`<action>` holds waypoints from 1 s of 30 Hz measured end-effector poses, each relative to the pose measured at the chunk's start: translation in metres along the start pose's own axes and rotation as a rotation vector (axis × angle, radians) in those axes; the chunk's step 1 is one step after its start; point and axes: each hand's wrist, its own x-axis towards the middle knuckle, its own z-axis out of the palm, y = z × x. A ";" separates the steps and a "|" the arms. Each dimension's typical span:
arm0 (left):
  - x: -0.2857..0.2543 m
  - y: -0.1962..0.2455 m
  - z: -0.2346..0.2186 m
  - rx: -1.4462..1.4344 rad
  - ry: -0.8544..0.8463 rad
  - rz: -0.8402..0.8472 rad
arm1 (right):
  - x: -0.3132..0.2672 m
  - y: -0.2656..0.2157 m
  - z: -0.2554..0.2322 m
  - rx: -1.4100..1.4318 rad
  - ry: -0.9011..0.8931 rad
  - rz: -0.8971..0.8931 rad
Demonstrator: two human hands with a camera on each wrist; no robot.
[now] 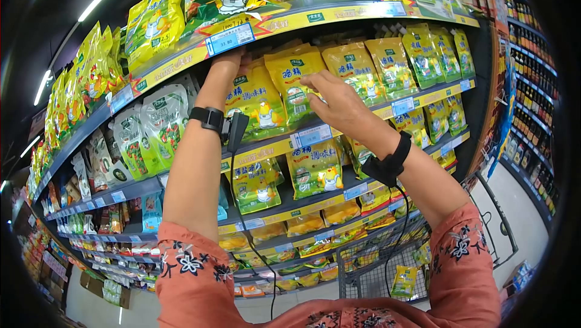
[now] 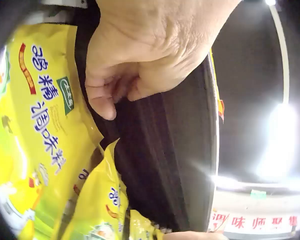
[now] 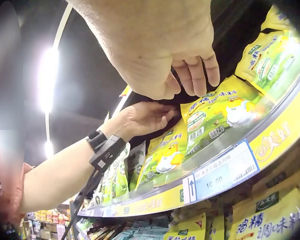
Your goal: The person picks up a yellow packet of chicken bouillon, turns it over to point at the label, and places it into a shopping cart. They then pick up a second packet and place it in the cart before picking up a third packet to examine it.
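Observation:
On the middle shelf stand yellow-green seasoning bags in a row. My left hand [image 1: 229, 64] reaches in under the upper shelf, over the top of one seasoning bag [image 1: 257, 110]. In the left wrist view its fingers [image 2: 101, 106] hang loosely bent, with nothing between them. My right hand [image 1: 342, 101] is in front of the neighbouring bag [image 1: 293, 64]. The right wrist view shows its fingers [image 3: 196, 75] loosely bent, fingertips right at that bag's top edge. Both bags stand on the shelf, leaning slightly back.
The upper shelf edge [image 1: 175, 64] with price tags runs close above my hands. White-green pouches [image 1: 160, 122] stand to the left, and more seasoning bags [image 1: 318, 167] fill the shelf below. A wire cart [image 1: 357, 273] holding a yellow bag [image 1: 404, 281] stands below right.

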 end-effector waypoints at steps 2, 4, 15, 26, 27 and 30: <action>0.006 0.000 0.002 0.451 0.047 0.128 | -0.004 0.000 0.002 0.020 0.039 -0.016; 0.008 0.002 0.005 0.900 0.090 0.259 | -0.010 -0.001 0.002 0.036 0.050 -0.009; 0.044 -0.028 0.003 0.876 -0.172 0.942 | -0.103 0.003 -0.058 0.081 0.118 0.191; -0.394 -0.058 0.160 -0.003 -0.553 0.077 | -0.369 0.066 -0.148 0.350 0.114 1.230; -0.416 -0.075 0.184 -0.174 -0.706 -0.327 | -0.396 0.075 -0.147 0.375 0.123 1.320; -0.466 -0.113 0.222 -0.263 -0.873 -0.639 | -0.470 0.096 -0.143 0.472 0.060 1.561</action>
